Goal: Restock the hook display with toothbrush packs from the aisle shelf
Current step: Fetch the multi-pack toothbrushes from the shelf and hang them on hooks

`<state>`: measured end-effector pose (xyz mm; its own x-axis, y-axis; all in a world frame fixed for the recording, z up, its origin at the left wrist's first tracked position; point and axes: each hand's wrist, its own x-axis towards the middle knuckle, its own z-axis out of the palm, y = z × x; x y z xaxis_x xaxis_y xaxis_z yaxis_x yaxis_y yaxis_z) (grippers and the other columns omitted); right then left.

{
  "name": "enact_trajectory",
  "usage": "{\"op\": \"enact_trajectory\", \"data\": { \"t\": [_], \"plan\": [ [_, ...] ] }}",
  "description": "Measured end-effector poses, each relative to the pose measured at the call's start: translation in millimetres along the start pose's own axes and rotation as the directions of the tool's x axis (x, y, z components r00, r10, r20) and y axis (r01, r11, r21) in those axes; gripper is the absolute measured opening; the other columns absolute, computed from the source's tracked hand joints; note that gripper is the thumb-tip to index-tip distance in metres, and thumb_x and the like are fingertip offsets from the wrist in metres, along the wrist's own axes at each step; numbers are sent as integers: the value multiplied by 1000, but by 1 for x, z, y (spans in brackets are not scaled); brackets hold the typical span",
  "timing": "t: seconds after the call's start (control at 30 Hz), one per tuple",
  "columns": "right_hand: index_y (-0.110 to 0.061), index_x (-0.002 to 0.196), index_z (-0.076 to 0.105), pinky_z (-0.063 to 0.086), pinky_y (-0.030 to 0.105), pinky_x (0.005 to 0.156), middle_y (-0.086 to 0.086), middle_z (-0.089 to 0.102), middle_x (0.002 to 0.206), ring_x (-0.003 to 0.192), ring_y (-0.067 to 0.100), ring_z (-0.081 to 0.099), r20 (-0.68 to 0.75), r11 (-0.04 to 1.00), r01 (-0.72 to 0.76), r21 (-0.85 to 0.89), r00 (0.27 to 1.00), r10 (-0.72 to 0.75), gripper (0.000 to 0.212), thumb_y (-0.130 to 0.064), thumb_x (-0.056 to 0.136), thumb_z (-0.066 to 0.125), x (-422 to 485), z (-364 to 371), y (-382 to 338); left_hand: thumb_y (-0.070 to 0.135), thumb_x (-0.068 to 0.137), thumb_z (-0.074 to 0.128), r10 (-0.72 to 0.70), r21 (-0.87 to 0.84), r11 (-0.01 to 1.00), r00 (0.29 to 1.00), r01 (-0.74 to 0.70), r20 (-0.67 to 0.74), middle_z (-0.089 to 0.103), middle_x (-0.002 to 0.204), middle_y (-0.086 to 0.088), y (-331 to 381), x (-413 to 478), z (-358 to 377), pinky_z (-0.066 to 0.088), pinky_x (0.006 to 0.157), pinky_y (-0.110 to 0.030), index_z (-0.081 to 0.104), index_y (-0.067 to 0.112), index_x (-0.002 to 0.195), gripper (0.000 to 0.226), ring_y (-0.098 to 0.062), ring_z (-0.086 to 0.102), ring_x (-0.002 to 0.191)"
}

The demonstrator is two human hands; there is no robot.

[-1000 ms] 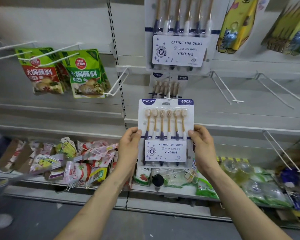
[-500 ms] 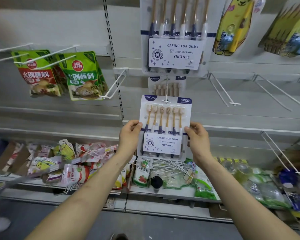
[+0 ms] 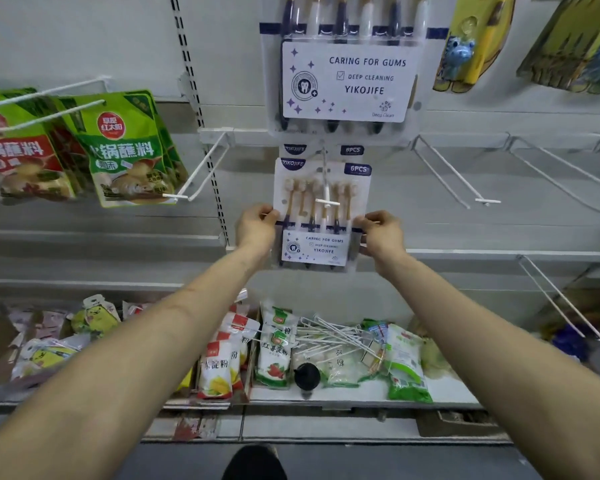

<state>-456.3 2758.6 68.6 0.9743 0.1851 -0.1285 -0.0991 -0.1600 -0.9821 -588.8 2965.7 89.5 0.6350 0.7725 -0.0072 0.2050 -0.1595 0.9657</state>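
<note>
White card and clear blister make up the toothbrush pack (image 3: 321, 216) at the middle of the frame, upright and facing out. The left hand (image 3: 257, 228) pinches its left edge and the right hand (image 3: 381, 233) pinches its right edge, both at the dark band. A wire hook (image 3: 325, 188) runs down in front of the pack's upper half, its white tip covering part of the brush heads; the hang hole cannot be made out.

Behind it only the top strip of a second pack (image 3: 352, 150) shows. A larger pack (image 3: 350, 74) above is cut off by the top of the frame. Green pouches (image 3: 125, 150) hang at the upper left and yellow packs (image 3: 471, 39) at the upper right, these blurred. More hooks (image 3: 458, 178) jut out at the right. On the shelf (image 3: 361, 398) below lie bagged goods, a heap of loose hooks (image 3: 336, 336) and a black cap (image 3: 306, 375), partly hidden by the forearms.
</note>
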Motion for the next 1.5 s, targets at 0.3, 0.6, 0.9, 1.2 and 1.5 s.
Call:
{"op": "enact_trajectory", "data": {
  "t": [0.3, 0.6, 0.9, 1.2, 1.5],
  "plan": [
    [-20, 78, 66, 64, 61, 64, 16, 75, 98, 87, 40, 75, -19, 1000, 12, -8, 1000, -12, 16, -30, 68, 72, 62, 20, -14, 18, 98, 65, 2, 19, 1000, 999, -3, 54, 75, 97, -12, 10, 66, 17, 63, 84, -58, 68, 19, 76, 22, -36, 73, 93],
    [-17, 83, 68, 62, 55, 85, 13, 74, 94, 80, 31, 66, -155, 995, 61, -72, 985, -72, 17, -32, 87, 71, 83, 29, -8, 24, 99, 65, 51, 67, 996, 997, -55, 66, 74, 104, -12, 6, 82, 27, 63, 85, -47, 66, 21, 86, 13, -29, 69, 86],
    [-6, 126, 64, 48, 36, 97, 13, 69, 121, 115, 31, 63, -68, 939, 47, -342, 995, -74, 30, -17, 98, 66, -4, -37, 23, 36, 94, 64, 183, 468, 858, 978, -210, 104, 61, 118, -6, -15, -10, 67, 56, 87, -47, 64, 20, 110, 23, -30, 61, 107],
    [-15, 144, 49, 46, 47, 102, 12, 52, 139, 125, 38, 52, -52, 619, 74, -782, 982, -183, 55, -26, 93, 65, -119, -226, 76, 43, 88, 72, 332, 461, 491, 648, -739, 686, 45, 141, -10, 8, -182, 239, 45, 104, -50, 48, 16, 142, 66, -35, 42, 132],
    [-11, 135, 55, 48, 50, 99, 14, 58, 131, 126, 37, 54, -394, 396, -287, -872, 893, -220, 60, -17, 78, 68, -184, -444, 118, 45, 80, 77, 398, 248, 187, 304, -950, 865, 35, 160, -12, 60, -361, 408, 39, 114, -53, 37, 22, 151, 84, -35, 25, 153]
  ]
}}
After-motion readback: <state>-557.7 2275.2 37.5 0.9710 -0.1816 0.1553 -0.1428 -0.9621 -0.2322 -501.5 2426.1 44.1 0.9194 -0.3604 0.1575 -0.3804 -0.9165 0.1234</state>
